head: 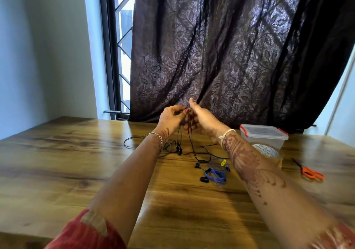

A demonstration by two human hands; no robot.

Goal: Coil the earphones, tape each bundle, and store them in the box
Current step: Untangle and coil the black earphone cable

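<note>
Over a wooden table before a dark curtain, a person's left hand and right hand meet in the air, both closed on the black earphones — the left pinching the cord at the top, the right with thumb raised and its other fingers curled round the strands below. The risk from here, judging by the slack, is a tangle: several thin strands hang from the hands to the tabletop, cross one another there and run close to the blue earphones, so a hasty wind could drag in a neighbouring strand, knot the cord or snag an earbud. A slackened pinch would likely let the turns spring open before any tape goes on. How many turns are made cannot be told — the fingers hide them. The black cord looks thin, limp and dark, with small buds dangling near the wood and an in-line capsule lying flat. The blue set sits in a loose heap beside the right forearm, a yellow tag on it. A clear box with red clips stands at far right, a tape roll just in front of it and orange scissors nearby, all well apart from the hands.
</note>
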